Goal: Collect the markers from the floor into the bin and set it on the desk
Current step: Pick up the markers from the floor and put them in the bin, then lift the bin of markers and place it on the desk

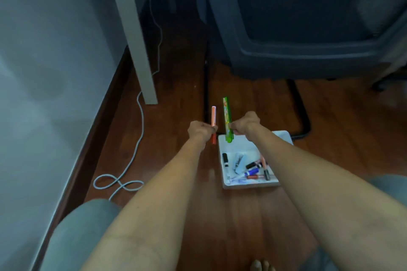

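Two items are in our grip at this moment, listed left to right. First, a loose white cable (132,156) coiled on the reddish wooden floor (176,94) beside a white furniture leg (136,46); not part of the job. Second, our left hand (199,131), closed around a slim orange marker (213,123) held upright, clear of the floor. Third, our right hand (246,125), pinched shut on a flat green stick-shaped item with a printed face (227,121), its lower end just above the far edge of the bin. Fourth, the shallow white rectangular bin (284,136), resting on the floor under the right forearm, already holding several black, blue and red markers (253,169). Fifth, a dark grey chair (297,39) behind.

Step in hand, as we judge it: collecting. Next move calls for lowering both pieces over the bin and releasing; the left must shift rightward first. No other markers show on the floor. Lifting the bin to the counter remains undone.
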A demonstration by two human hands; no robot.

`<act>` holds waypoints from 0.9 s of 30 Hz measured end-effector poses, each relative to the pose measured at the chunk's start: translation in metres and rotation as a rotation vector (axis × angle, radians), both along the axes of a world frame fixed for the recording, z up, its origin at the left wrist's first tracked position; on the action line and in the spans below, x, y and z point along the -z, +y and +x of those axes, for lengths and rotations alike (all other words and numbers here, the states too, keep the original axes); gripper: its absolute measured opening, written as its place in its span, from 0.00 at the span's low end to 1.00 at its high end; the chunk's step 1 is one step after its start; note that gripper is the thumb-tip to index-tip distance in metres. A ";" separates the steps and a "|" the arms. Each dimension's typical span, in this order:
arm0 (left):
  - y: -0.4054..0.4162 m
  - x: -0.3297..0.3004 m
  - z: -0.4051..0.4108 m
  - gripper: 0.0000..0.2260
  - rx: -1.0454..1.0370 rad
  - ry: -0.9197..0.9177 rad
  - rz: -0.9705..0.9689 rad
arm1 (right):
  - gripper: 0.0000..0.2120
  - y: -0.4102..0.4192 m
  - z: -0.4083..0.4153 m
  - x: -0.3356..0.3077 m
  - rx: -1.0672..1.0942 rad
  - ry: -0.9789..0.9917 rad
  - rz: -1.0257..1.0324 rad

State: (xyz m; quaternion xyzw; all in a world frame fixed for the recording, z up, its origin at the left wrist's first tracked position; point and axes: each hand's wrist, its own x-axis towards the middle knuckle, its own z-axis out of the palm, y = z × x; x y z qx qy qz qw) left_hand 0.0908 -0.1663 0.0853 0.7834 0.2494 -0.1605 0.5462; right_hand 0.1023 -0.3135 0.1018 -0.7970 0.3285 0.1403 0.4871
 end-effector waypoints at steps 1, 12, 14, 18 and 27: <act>-0.014 0.003 -0.004 0.14 0.044 0.006 -0.003 | 0.25 -0.013 -0.011 0.000 0.031 -0.001 -0.032; -0.084 0.030 -0.070 0.13 0.362 0.104 0.092 | 0.16 -0.078 -0.122 0.043 0.071 0.097 -0.319; -0.079 0.031 -0.070 0.12 0.358 0.094 0.147 | 0.16 -0.088 -0.127 0.048 0.082 0.089 -0.300; -0.064 0.031 -0.054 0.08 0.251 -0.035 0.162 | 0.15 -0.120 -0.121 0.043 0.237 -0.031 -0.296; -0.042 0.054 -0.069 0.13 0.080 -0.201 0.162 | 0.13 -0.164 -0.125 0.059 0.039 -0.276 -0.476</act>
